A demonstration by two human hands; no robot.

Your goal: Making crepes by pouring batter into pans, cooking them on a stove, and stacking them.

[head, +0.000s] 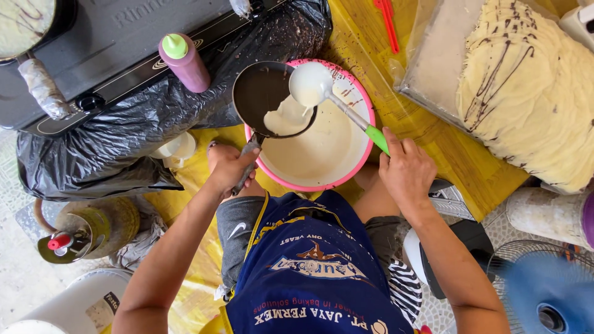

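1. Just ahead of the left hand (228, 168): small black pan (265, 96), held by its handle in a closed fist, tilted over the pink-rimmed bowl (364, 162).
2. Right hand (405, 170): fingers wrapped round the green-handled ladle (311, 85), its cup up-left of the hand, pouring white batter (286, 117) into the pan.
3. Bowl lies between both hands, holding more batter.

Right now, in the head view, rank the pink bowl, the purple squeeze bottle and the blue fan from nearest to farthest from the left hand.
1. Pink bowl: just right of the left hand, which grips the small pan's handle over it.
2. Purple squeeze bottle: up and slightly left, on the black plastic by the stove.
3. Blue fan: far off at the lower right corner.
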